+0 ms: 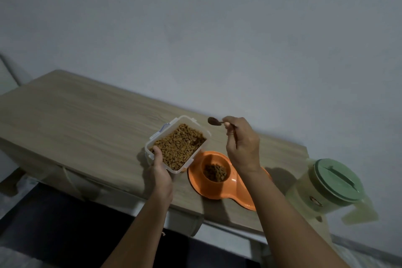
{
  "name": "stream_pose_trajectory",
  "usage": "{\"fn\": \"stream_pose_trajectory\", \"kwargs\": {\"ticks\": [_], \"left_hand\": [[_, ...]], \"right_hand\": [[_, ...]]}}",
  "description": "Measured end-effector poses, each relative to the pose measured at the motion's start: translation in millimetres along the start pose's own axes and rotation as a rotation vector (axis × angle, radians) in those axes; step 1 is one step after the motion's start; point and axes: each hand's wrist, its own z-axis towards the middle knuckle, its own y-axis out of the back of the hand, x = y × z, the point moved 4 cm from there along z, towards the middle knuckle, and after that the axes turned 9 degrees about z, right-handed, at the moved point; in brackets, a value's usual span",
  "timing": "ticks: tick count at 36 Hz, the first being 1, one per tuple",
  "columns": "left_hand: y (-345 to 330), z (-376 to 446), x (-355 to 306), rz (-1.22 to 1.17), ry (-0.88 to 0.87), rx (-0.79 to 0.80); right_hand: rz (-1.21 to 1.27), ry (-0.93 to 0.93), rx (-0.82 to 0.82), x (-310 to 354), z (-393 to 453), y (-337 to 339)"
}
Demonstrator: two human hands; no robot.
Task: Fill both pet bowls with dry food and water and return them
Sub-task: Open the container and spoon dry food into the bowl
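Observation:
An orange double pet bowl [195, 177] lies on the wooden table [76, 119]. Its left cup holds brown dry food [215, 172]; the other cup is hidden under my right forearm. My left hand [159, 172] grips the near corner of a clear plastic container [177, 143] full of kibble, held tilted just left of the bowl. My right hand [242, 141] holds a dark spoon [214, 121] above the table, behind the bowl and to the right of the container.
A translucent water pitcher with a green lid [336, 181] stands at the table's right end. A plain grey wall rises right behind the table. Dark floor shows below the table's front edge.

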Motion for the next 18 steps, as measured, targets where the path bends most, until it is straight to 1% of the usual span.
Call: {"fn": "stream_pose_trajectory", "kwargs": {"ticks": [4, 7, 10, 13, 16, 18], "left_hand": [[0.6, -0.5, -6.6, 0.025, 0.024, 0.058], [2.3, -2.3, -17.4, 0.023, 0.04, 0.09], [4.9, 0.9, -23.6, -0.005, 0.061, 0.138], [9.8, 5.1, -32.2, 0.016, 0.06, 0.125], [12.2, 9.8, -37.7, -0.003, 0.07, 0.152], [14.2, 11.7, -41.6, 0.016, 0.076, 0.178]], "right_hand": [[-0.078, 0.144, 0.165, 14.1, -4.7, -35.3], [-0.219, 0.238, 0.216, 26.5, -12.3, -59.6], [-0.288, 0.278, 0.259, 34.6, -17.3, -76.9], [-0.32, 0.246, 0.371, 35.9, -23.9, -90.9], [-0.335, 0.157, 0.52, 36.7, -26.8, -102.1], [-0.343, 0.109, 0.579, 39.3, -25.0, -107.0]]}}
